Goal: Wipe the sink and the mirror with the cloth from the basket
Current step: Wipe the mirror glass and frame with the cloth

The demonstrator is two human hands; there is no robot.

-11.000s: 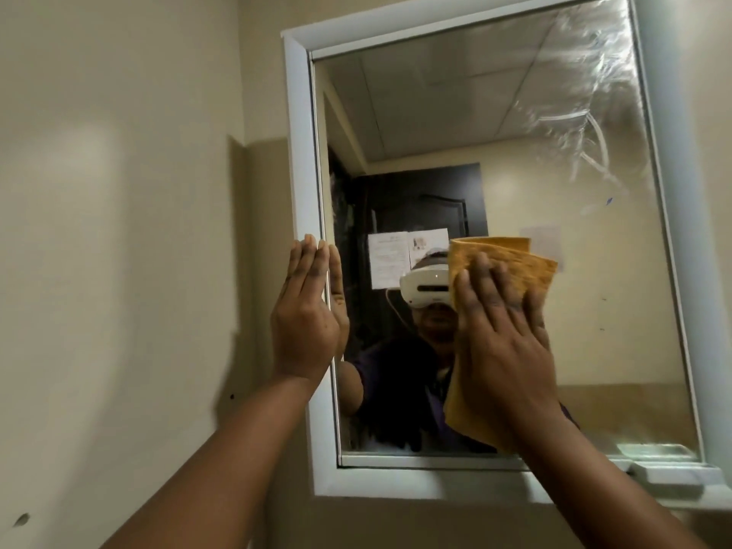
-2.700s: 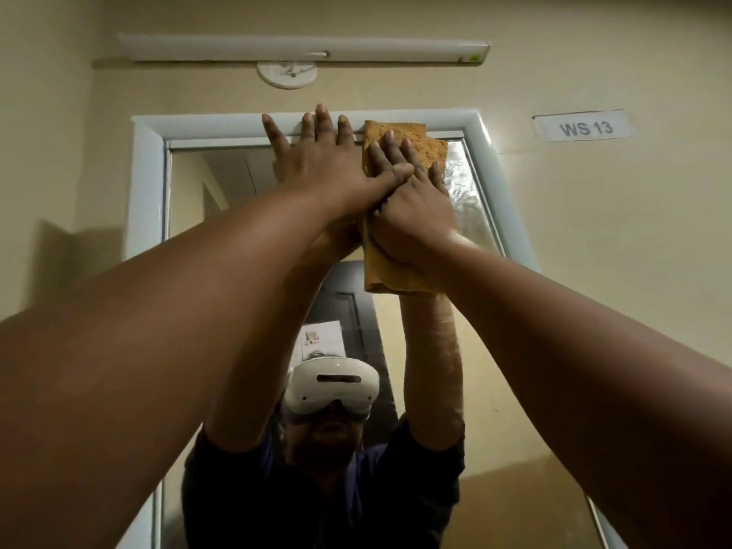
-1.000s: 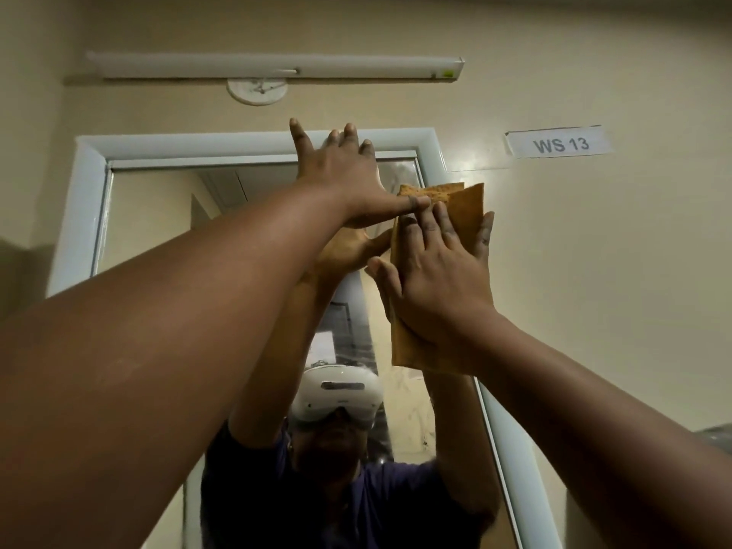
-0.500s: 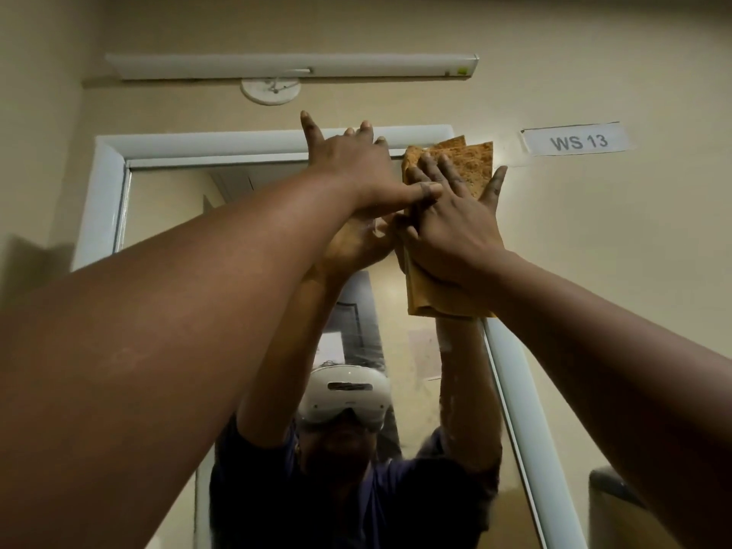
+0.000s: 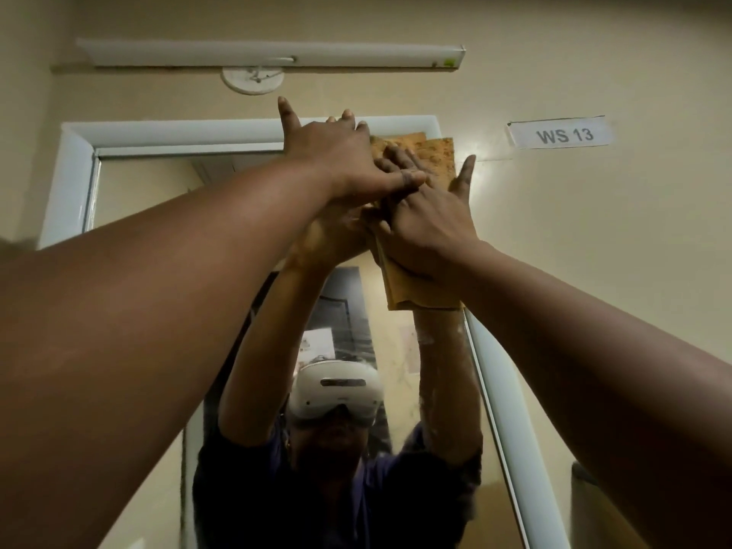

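Both arms are reaching up to the mirror's (image 5: 158,192) top right corner. Right hand (image 5: 427,219) is pressing the folded orange cloth (image 5: 439,152) flat against the glass, fingers spread, cloth's upper edge overlapping the white frame (image 5: 178,130). Left hand (image 5: 336,160) is lying open beside it, thumb crossing over the right hand's fingers, fingertips on the frame's top rail. Reflection is showing the person's raised arms and a white headset (image 5: 336,390). On the wall: a tube light fitting (image 5: 269,53) above, a "WS 13" label (image 5: 562,134) to the right.
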